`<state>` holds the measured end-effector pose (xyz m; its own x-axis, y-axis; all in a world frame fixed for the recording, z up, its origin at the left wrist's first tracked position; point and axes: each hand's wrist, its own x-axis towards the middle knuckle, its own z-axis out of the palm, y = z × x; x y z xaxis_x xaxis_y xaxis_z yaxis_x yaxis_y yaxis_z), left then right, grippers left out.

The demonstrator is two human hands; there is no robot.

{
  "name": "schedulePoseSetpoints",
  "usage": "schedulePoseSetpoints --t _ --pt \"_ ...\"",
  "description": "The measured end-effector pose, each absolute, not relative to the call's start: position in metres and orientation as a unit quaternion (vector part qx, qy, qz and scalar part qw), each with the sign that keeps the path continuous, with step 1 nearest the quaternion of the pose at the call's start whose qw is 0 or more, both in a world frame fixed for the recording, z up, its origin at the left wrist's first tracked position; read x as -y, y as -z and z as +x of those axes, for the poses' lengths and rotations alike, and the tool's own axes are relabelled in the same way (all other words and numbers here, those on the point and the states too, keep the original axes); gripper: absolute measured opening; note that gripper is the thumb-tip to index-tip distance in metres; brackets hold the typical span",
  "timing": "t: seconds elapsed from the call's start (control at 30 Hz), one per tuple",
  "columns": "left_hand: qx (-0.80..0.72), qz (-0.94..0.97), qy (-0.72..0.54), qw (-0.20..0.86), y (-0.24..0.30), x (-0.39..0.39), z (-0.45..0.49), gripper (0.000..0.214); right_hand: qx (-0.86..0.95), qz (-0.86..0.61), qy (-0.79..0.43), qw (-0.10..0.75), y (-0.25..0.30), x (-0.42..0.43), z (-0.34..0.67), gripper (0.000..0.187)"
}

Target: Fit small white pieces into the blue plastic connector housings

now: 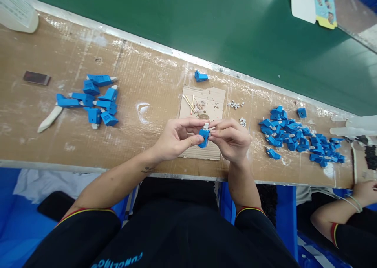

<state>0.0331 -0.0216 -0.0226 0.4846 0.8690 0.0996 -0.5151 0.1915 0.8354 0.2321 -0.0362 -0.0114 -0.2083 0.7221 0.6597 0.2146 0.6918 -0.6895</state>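
Observation:
A small blue plastic part (203, 139) with a whitish tip is held upright over the front of a cardboard piece (218, 95). My left hand (179, 137) is closed on it, thumb on its near face. My right hand (231, 137) pinches at its right side; a small pale item seems to be between the fingertips, too small to name. On the cardboard lie several thin sticks (190, 103) beside brownish smears. Little grey pieces (235, 104) are heaped to the right of the cardboard. Another blue part (201, 76) rests just behind it.
Several blue parts (101, 99) lie at the left, near a white strip (50, 118) and a dark flat block (37, 78). A larger blue pile (294, 130) is at the right. A green surface (176, 16) runs behind the bench. A co-worker's arm (338, 213) shows at right.

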Motion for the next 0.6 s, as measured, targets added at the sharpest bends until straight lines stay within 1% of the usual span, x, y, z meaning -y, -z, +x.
schedulePoseSetpoints --t 0.17,0.3,0.43,0.5,0.6 --pt "-0.211 0.479 -0.473 0.709 0.019 0.021 0.033 0.022 0.741 -0.293 -0.266 0.542 0.014 0.034 0.23 0.014" --pt "-0.204 0.496 -0.471 0.701 0.018 0.019 0.031 0.022 0.716 -0.294 -0.266 0.574 0.018 0.033 0.223 0.009" --pt "-0.227 0.475 -0.47 0.708 0.014 0.018 0.028 0.025 0.612 -0.288 -0.361 0.642 0.017 0.035 0.222 0.022" --pt "-0.257 0.417 -0.473 0.732 0.012 0.017 0.027 0.028 0.543 -0.29 -0.41 0.673 0.016 0.036 0.224 0.024" --pt "-0.307 0.321 -0.467 0.764 0.01 0.014 0.025 0.031 0.484 -0.294 -0.453 0.688 0.013 0.038 0.227 0.032"
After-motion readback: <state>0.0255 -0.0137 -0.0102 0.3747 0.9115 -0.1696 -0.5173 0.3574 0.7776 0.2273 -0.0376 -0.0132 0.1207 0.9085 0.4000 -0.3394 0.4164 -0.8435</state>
